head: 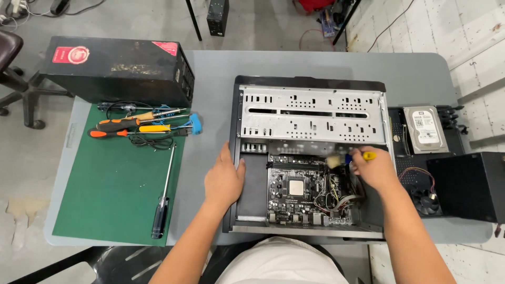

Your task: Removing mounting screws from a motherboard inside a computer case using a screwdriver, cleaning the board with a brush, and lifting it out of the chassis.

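While the open computer case (310, 158) lies flat on the grey worktop (210, 73), the left hand (224, 179) rests palm down on the case's left edge, fingers together and flat, its grip released and holding nothing. The right hand (373, 168) reaches inside the case from the right, its grip clenched around a small brush with a yellow handle (370, 155); the pale bristles (333, 161) are blurred and sit just above the upper right part of the motherboard (307, 192). A silver drive cage (313, 113) fills the far half of the case, and grey ribbon cable (348, 201) curls near the board's lower right corner.

To the left, a green mat (110, 200) lies on the worktop with a long black-handled screwdriver (163, 202) near its right edge and a cluster of orange- and yellow-handled tools (131, 126) at its top. A black box (118, 68) stands behind the mat. To the right of the case lie a hard drive (426, 129) and a black panel with a fan (423, 197).
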